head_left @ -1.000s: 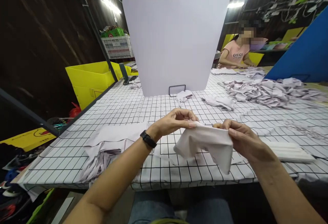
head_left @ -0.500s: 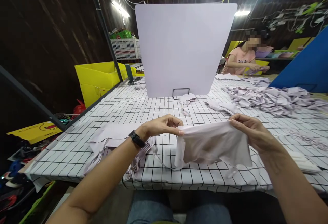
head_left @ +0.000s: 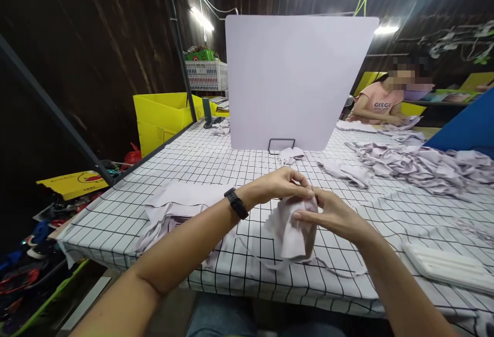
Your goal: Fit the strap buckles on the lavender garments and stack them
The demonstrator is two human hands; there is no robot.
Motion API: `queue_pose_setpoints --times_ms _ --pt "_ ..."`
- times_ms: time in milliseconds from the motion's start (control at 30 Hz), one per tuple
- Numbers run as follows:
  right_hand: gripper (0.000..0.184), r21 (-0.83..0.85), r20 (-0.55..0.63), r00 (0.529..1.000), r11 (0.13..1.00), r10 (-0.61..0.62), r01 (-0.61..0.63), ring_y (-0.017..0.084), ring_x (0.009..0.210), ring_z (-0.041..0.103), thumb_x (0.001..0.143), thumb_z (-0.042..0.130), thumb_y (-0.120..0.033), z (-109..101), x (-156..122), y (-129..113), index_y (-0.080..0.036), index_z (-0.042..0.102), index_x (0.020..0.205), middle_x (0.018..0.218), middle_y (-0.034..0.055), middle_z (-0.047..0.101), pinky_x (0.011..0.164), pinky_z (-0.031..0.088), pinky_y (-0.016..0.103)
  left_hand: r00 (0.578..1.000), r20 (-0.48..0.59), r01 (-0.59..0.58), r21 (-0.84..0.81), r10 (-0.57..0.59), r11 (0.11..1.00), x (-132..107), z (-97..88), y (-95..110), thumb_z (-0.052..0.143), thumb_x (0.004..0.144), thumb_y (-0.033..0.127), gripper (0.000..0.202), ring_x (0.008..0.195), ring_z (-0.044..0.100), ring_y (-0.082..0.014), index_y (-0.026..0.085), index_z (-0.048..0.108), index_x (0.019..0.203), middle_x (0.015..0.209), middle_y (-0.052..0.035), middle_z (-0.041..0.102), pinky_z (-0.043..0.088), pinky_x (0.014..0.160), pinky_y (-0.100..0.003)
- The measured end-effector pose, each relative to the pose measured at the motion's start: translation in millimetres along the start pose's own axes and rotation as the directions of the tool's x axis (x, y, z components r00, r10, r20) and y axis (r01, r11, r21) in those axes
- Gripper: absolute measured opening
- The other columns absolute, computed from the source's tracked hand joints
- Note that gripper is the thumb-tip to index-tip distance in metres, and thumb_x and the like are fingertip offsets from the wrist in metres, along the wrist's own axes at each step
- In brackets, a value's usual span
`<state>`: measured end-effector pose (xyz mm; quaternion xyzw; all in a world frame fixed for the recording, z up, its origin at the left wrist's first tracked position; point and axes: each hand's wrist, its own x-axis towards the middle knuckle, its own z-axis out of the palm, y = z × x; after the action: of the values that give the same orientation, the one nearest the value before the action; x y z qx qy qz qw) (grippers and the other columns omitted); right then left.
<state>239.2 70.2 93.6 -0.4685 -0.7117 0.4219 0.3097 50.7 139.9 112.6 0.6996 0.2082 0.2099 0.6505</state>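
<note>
Over the near part of the table, a pale lilac cloth piece with thin straps (head_left: 295,236) hangs gathered between my two hands. My left hand (head_left: 283,182), below a black wristband, pinches its top edge. Close against it, my right hand (head_left: 334,216) grips the same cloth, thumb across the front and fingers behind, partly hidden. A strap trails from the cloth on the tabletop to either side. Left of my hands lies a stack of similar pale cloth pieces (head_left: 173,198), partly covered by my left forearm.
The grid-patterned tablecloth (head_left: 200,157) bears a big pale upright board (head_left: 297,80), a heap of pale cloth pieces (head_left: 420,167) at right and a white flat object (head_left: 447,267) near my right forearm. A yellow bin (head_left: 160,121) stands left. Across the table sits a co-worker (head_left: 376,103) handling cloth.
My hands have come together, so the cloth stretched wide between them is now folded and bunched. The view has shifted, moving the scene rightward.
</note>
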Motion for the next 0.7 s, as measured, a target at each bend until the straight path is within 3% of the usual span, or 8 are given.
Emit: queue_pose_setpoints --times_ms 133,233,367,467,567,700 --pt "0.040 0.011 -0.014 0.996 0.996 0.085 -0.084 0.018 0.063 0.063 0.078 0.081 -0.058 -11 -9 -10 -0.018 0.077 0.081 0.073 0.0054 0.070 0.053 0.046 0.027 0.997 -0.006 0.071 -0.088 -0.072 0.994 -21 -6.5 -3 0.089 0.072 0.039 0.051 0.061 0.060 -0.0098 0.018 0.061 0.108 0.071 0.0029 0.065 0.042 0.057 -0.023" --pt "0.036 0.137 0.009 0.999 0.990 0.044 -0.044 0.014 0.060 0.055 0.075 0.085 -0.052 -20 -18 -12 -0.018 0.074 0.073 0.066 0.0012 0.062 0.051 0.041 0.024 0.998 0.030 0.059 -0.091 -0.057 0.994 -31 -5.3 -2 0.091 0.069 0.033 0.041 0.068 0.063 -0.0100 0.013 0.067 0.095 0.076 -0.0007 0.067 0.047 0.064 -0.024" --pt "0.035 0.180 0.023 1.000 0.984 -0.005 0.000 0.017 0.070 0.059 0.080 0.082 -0.052 -16 -21 -26 -0.018 0.074 0.079 0.074 0.0040 0.065 0.061 0.048 0.027 0.998 0.039 -0.049 -0.070 0.052 0.996 -28 6.4 10 0.090 0.071 0.035 0.035 0.071 0.062 -0.0098 0.012 0.069 0.086 0.076 -0.0017 0.067 0.047 0.065 -0.023" --pt "0.039 0.170 -0.032 0.999 0.985 -0.029 0.034 0.015 0.064 0.056 0.082 0.079 -0.056 -14 -26 -42 -0.018 0.072 0.075 0.069 0.0033 0.062 0.056 0.045 0.025 0.992 0.056 -0.113 -0.056 0.116 0.992 -29 11.2 23 0.088 0.075 0.036 0.033 0.070 0.060 -0.0089 0.013 0.069 0.091 0.075 0.0002 0.065 0.045 0.064 -0.022" --pt "0.037 0.228 -0.115 0.993 0.974 0.037 -0.010 0.013 0.056 0.051 0.077 0.083 -0.055 -23 -40 -53 -0.020 0.072 0.075 0.065 0.0019 0.059 0.048 0.039 0.023 0.991 0.105 -0.084 0.018 0.081 0.996 -41 6.3 32 0.086 0.077 0.036 0.031 0.068 0.057 -0.0084 0.015 0.069 0.091 0.075 0.0011 0.063 0.041 0.060 -0.021" --pt "0.038 0.335 -0.330 0.925 0.940 0.187 -0.071 0.013 0.051 0.051 0.066 0.091 -0.055 -51 -65 -53 -0.024 0.070 0.074 0.064 0.0018 0.059 0.044 0.037 0.024 0.989 0.147 -0.019 0.175 -0.007 0.984 -65 -10.6 32 0.087 0.075 0.041 0.035 0.064 0.050 -0.0080 0.013 0.067 0.072 0.070 0.0017 0.057 0.034 0.055 -0.022"
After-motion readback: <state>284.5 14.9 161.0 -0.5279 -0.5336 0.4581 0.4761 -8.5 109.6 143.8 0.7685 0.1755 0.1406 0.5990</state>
